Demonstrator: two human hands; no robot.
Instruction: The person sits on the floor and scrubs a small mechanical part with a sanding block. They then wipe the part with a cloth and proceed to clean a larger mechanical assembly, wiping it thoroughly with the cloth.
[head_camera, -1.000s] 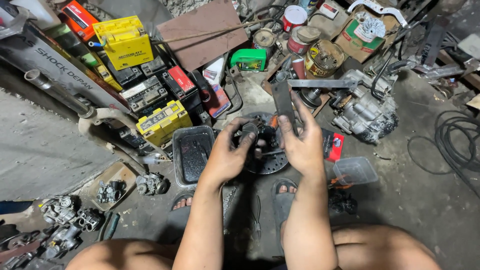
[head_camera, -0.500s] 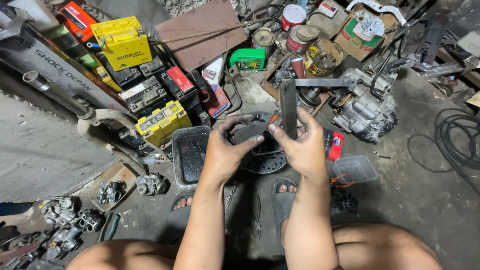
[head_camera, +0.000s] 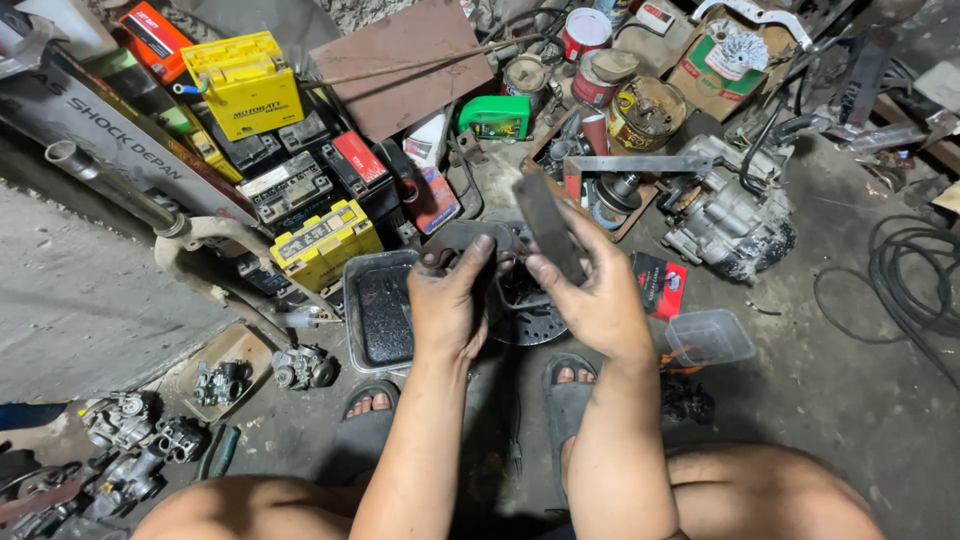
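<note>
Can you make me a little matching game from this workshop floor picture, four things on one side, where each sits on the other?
Things:
1. flat dark bar
2. yellow battery
3. clear plastic tub
4. metal tray

Places:
A. on the floor beside the right hand
B. far upper left, among boxes
C. pinched in the right hand's fingers
D. on the floor beside the left hand

Pairs: 1-C, 2-B, 3-A, 4-D

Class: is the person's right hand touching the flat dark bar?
Touching. In the head view the right hand grips the flat dark bar, with the thumb pressed on its lower end and the fingers behind it.
</note>
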